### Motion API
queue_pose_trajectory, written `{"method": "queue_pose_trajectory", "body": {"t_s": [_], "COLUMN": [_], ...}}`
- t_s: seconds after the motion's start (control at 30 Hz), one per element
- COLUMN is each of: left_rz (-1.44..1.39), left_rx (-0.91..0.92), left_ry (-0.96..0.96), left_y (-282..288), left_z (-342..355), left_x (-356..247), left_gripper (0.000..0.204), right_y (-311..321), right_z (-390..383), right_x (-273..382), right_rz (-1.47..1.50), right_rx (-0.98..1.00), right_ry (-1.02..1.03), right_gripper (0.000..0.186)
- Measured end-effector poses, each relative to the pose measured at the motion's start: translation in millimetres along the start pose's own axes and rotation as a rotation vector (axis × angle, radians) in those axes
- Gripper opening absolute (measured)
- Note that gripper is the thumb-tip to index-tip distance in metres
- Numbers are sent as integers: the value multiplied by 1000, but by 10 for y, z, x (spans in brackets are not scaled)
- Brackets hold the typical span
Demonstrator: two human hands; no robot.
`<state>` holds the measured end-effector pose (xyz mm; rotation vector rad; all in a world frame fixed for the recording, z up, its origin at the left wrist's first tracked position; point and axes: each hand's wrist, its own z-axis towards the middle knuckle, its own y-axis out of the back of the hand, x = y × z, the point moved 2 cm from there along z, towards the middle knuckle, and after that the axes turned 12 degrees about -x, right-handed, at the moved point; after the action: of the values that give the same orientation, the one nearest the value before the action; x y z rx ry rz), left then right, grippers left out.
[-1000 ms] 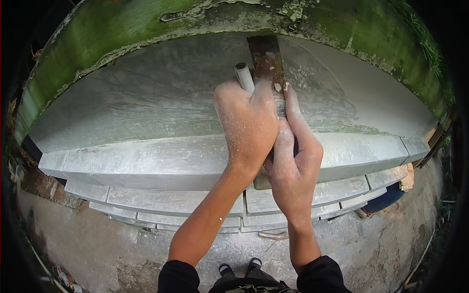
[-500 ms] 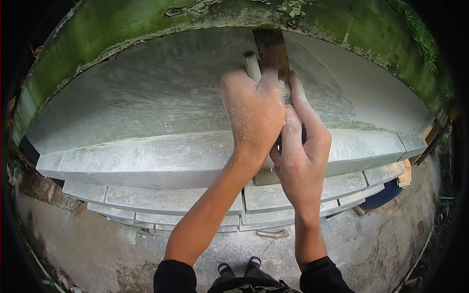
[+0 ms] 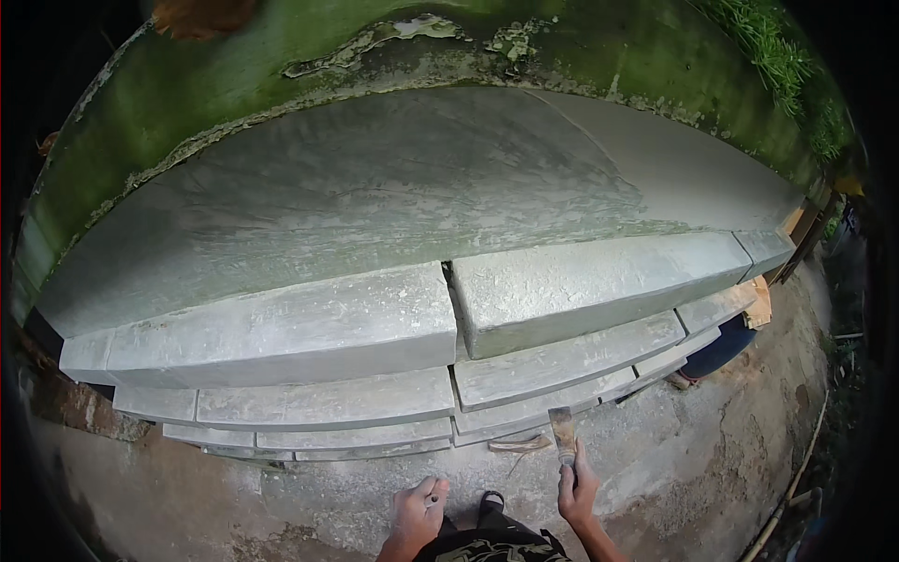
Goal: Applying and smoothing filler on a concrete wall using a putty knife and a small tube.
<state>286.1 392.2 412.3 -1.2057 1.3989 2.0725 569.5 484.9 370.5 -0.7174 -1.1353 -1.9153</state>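
Scraper [image 3: 563,431] points toward stacked pale blocks [image 3: 562,367].

In front of me a broad grey wall [image 3: 375,169] runs across, smoother and paler toward my right; above it curves a green-stained ledge [image 3: 253,80], its coating flaking in patches; bright grass [image 3: 773,70] spills over at the upper right; below, long grey blocks [image 3: 281,323] lie in stepped tiers, soft light whitening their tops; under me spreads a rough, blotchy concrete floor [image 3: 702,459].
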Motion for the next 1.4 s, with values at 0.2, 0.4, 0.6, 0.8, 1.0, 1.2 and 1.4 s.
{"method": "queue_pose_trajectory", "body": {"t_s": [0.2,0.4,0.6,0.8,1.0,1.2,1.4], "left_rz": [431,489,504,291,35,-329,-486], "left_rx": [327,615,950,631,197,-39,-362], "left_ry": [546,512,491,312,33,124,-253], "left_y": [-865,-916,-1017,-1899,-824,-249,64], "left_z": [-1331,-1659,-1886,-287,662,694,943], "left_x": [3391,4317,4471,3229,50,-1167,-2162], "left_gripper": [38,41,46,40,31,26,23], "right_y": [1256,1276,1281,-60,-109,309,205], "right_z": [-2751,-3009,-3420,-851,767,1624,2050], "right_x": [-3227,-3112,-3583,-1876,259,1206,1801], "right_rz": [-463,-496,-635,-425,81,561,878], "right_rx": [1094,852,531,660,812,614,537], "right_ry": [-684,-746,-817,-386,43,142,16], "right_gripper": [40,41,89,35,48,61,71]}}
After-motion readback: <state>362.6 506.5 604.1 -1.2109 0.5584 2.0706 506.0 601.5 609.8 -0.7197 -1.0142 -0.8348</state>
